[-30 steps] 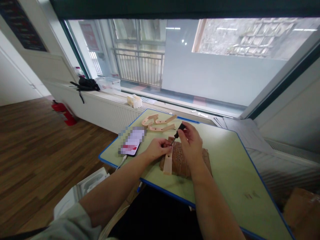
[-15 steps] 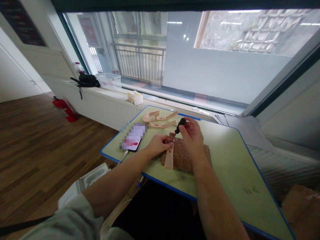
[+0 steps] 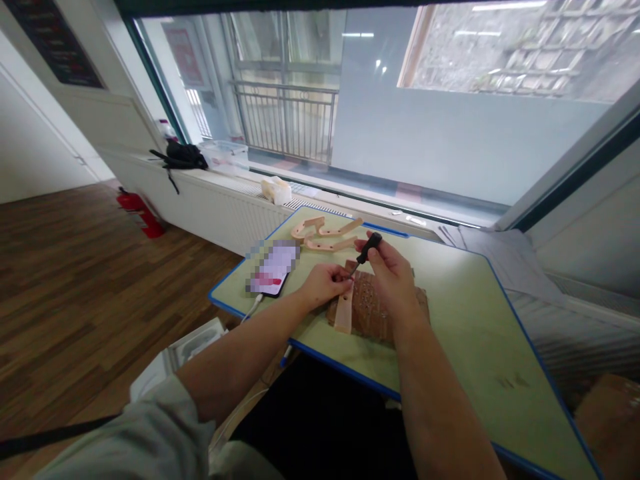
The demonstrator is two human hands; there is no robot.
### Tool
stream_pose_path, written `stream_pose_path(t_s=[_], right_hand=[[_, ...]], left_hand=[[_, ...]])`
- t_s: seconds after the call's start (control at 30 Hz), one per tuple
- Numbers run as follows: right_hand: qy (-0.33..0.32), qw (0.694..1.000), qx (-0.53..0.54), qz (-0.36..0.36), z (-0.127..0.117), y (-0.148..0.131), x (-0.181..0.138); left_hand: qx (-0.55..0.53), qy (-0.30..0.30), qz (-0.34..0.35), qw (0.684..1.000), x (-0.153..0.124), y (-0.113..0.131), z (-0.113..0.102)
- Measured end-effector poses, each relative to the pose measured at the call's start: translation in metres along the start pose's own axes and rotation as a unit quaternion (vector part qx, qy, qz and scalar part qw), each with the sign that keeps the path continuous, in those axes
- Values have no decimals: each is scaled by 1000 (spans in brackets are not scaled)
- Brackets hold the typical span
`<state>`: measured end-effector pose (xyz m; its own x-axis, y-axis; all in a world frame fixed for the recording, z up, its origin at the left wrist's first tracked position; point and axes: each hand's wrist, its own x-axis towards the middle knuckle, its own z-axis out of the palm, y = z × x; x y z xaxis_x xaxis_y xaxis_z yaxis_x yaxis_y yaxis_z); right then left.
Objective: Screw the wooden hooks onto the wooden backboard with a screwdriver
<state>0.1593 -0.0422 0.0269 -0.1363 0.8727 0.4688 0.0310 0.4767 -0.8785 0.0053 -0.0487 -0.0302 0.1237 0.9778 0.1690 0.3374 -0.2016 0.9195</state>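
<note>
As we go from left to right, we first meet one phone (image 3: 277, 265), lying on the tabletop (image 3: 465, 313) with one white cable (image 3: 257, 301) at its near end. Beyond it, towards the window side, lie the curved wooden pieces (image 3: 320, 245); they overlap, so we count at least two and cannot settle whether there is a third. Next comes the left hand (image 3: 324, 285), fingertips bunched at the upper part of one pale wooden strip (image 3: 343, 315); how far this grip closes, and on what, we cannot tell. The strip, one dark hole showing, lies along the left side of one brown block (image 3: 367, 310), itself flat on the tabletop. One black-handled screwdriver (image 3: 369, 248) slants down leftward, its tip beside those fingertips. Last, the right hand (image 3: 393, 273) has its grip closed around the handle. We judge the step in hand to be working the screwdriver at the strip; the next move seems to call for a steady strip and a well-aligned shaft.
</note>
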Motion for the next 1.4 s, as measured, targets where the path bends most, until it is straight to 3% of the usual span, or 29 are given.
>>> stream_pose_path(t_s=[0.23,0.47,0.63,0.9,1.1,1.23,1.4], right_hand=[[93,995,-20,12,4,16,5],[17,1000,0,21,10,7,-4],[-6,999,-34,-15,11,9,-7],[48,996,-69,4,13,19,-2],[12,999,-36,-26,10,6,-5],[15,996,-70,-44,10,-1,-8],[71,992,-99,-34,11,2,-6]], left_hand=[[1,10,-11,1000,1,1,1],[22,15,9,1000,1,2,0],[-6,7,-1,1000,2,2,1],[-18,-2,-9,1000,0,8,0],[-9,9,-4,1000,1,5,0],[-5,12,-12,1000,0,5,0],[-20,6,-13,1000,0,8,1]])
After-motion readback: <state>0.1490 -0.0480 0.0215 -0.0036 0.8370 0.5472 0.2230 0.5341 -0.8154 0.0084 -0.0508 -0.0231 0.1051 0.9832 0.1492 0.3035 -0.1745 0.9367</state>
